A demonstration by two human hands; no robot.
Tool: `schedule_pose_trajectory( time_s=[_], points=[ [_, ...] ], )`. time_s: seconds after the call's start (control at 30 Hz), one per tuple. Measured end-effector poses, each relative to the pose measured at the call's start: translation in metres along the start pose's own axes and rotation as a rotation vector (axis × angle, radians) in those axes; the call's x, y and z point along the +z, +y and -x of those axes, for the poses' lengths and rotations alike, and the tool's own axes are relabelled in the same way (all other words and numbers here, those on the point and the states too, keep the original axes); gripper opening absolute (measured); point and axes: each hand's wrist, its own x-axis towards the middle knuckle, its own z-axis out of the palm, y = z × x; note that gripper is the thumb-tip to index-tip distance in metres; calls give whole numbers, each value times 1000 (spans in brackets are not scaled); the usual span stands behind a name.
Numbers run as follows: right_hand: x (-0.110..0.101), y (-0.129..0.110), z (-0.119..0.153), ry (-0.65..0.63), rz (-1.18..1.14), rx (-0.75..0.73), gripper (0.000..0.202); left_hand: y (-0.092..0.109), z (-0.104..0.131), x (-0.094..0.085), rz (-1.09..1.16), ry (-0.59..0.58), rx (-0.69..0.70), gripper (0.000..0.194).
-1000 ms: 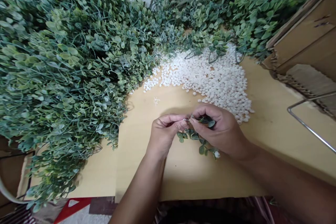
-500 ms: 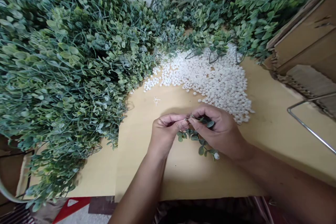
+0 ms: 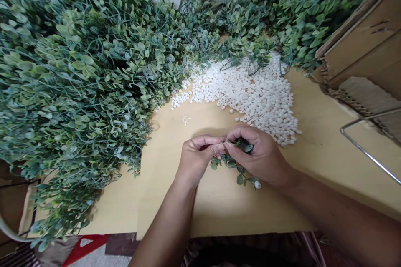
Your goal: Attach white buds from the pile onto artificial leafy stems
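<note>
Over the middle of the table, my left hand (image 3: 197, 154) and my right hand (image 3: 258, 154) meet with thumbs and fingers pinched together. Between them they hold an artificial leaf sprig (image 3: 241, 178), whose small green leaves hang below and behind the right hand. A white bud (image 3: 257, 184) sits at the lower tip of the sprig. Where the fingertips join, part of the stem shows, but the fingers cover the rest. Just beyond the right hand lies a spread of small white buds (image 3: 266, 108). A few thin white bits (image 3: 186, 119) lie beyond the left hand.
A big heap of artificial greenery (image 3: 94, 75) covers the table's left side, with more greenery (image 3: 300, 12) along the back right. Cardboard (image 3: 363, 54) and a bent metal rod (image 3: 366, 148) stand at the right. The tan tabletop (image 3: 169, 204) ends close to my body.
Almost nothing differs. Both hands keep the same pinch on the sprig, and the whole view has shifted very slightly.
</note>
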Motion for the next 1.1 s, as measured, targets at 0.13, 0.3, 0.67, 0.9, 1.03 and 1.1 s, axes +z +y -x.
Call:
schedule_pose_trajectory(
  time_s=[0.13,0.3,0.67,0.9,1.03,1.1],
  points=[
    [1,1,-1,-26,-53,81,5,0,-2,1,-27,21,5,19],
    [2,5,-4,61,-344,248,13,6,5,-12,-265,65,190,24],
    [-7,1,-6,147,-616,331,28,-1,20,-25,-635,-98,243,48],
    [-15,-5,-7,-13,-363,227,14,6,20,-11,-369,119,202,28],
    [-22,-7,-4,-359,-490,218,18,12,20,-9,-319,168,243,22],
    [-24,-6,-4,-429,-540,224,25,16,20,-9,-336,124,238,20]
  ],
)
